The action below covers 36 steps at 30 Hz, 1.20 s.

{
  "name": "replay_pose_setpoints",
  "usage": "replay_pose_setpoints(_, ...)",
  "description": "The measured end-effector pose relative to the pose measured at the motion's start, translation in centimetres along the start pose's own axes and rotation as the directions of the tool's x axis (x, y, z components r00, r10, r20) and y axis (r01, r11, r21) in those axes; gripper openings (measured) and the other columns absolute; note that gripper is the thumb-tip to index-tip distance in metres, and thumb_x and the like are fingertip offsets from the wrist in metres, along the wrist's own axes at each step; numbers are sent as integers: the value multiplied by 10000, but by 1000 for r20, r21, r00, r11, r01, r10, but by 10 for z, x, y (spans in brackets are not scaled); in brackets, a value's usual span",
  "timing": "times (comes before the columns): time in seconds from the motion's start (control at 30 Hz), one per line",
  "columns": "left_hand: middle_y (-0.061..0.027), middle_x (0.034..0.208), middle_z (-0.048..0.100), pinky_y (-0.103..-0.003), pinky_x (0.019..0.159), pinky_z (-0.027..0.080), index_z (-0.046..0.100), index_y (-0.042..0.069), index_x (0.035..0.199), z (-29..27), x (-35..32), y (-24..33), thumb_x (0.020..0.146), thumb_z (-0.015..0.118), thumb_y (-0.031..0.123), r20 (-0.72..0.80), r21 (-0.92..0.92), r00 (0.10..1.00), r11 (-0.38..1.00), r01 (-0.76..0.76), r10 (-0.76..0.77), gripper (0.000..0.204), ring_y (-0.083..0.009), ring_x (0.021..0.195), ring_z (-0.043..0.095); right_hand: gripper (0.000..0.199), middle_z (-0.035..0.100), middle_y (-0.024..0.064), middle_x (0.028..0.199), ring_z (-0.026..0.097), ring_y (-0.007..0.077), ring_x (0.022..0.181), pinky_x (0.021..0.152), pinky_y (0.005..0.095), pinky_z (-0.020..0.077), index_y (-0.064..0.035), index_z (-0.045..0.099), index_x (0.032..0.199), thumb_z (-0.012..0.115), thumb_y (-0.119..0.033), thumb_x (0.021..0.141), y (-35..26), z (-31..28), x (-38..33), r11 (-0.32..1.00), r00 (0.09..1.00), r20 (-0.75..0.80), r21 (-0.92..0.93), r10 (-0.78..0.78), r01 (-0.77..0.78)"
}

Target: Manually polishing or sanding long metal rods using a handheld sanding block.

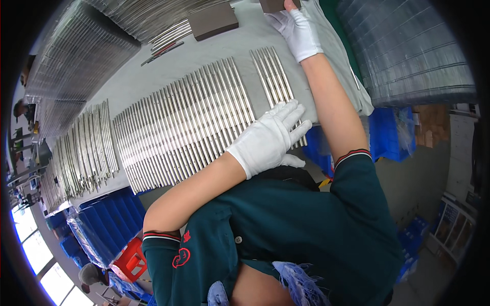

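My left hand (270,136), in a white glove, lies across the near ends of a small group of shiny metal rods (273,74). Its fingers are stretched out over them. To its left, a wide row of metal rods (184,120) lies side by side on the grey cloth. My right hand (300,33), also gloved, is extended to the far edge of the view, its fingers closed around a dark brown block (272,5). The top of that block is cut off by the picture's edge.
A second dark brown block (213,21) rests on the grey table cover (135,76), beside several thin rods (171,38). More rods (84,148) lie at the left. Stacked clear trays (76,46) stand at far left. Blue bins (390,135) are below right.
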<state>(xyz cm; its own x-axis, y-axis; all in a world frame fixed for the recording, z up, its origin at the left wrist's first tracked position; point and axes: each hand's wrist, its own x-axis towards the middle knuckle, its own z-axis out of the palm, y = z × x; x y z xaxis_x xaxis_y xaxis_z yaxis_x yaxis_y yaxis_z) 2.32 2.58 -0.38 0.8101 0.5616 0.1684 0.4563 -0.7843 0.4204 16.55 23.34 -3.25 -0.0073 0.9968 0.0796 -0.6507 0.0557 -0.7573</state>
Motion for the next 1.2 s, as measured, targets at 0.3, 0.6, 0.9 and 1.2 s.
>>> replay_pose_setpoints(0.3, -229, 1425, 527, -493, 1192, 288, 545, 11, 1377, -19, -21, 3, 792, 646, 649, 97, 139, 992, 988, 67, -81, 872, -357, 1390, 450, 422, 640, 33, 1202, 653, 188, 1037, 856, 369, 583, -104, 519, 1374, 654, -227, 993, -2, -8, 3, 999, 997, -65, -7, 46, -47)
replay_pose_setpoints(0.6, -233, 1454, 510, -488, 1198, 285, 539, 4, 1389, -23, -34, 4, 793, 647, 651, 129, 143, 983, 983, 112, -130, 886, -362, 1385, 460, 394, 645, 46, 1188, 656, 200, 1040, 864, 388, 582, -73, 538, 1348, 646, -219, 998, 5, -11, 5, 999, 999, -9, 19, 45, -45)
replay_pose_setpoints(0.9, -221, 1414, 498, -482, 1160, 348, 489, -10, 1384, -3, 5, 5, 792, 734, 539, -160, -192, 980, 970, -150, 120, 843, -408, 1353, 466, 326, 670, 37, 1135, 650, 206, 1008, 858, 402, 563, -142, 578, 1288, 662, -238, 989, 4, -26, 13, 973, 991, -42, 199, 129, -118)
replay_pose_setpoints(1.2, -175, 1489, 491, -498, 1207, 257, 460, 14, 1454, -34, -84, 4, 806, 672, 611, 90, 179, 966, 958, 225, -244, 906, -312, 1410, 447, 285, 674, 25, 1119, 633, 206, 1009, 863, 414, 548, -148, 611, 1235, 679, -245, 976, 9, -38, 22, 951, 987, -58, 283, 149, -127)
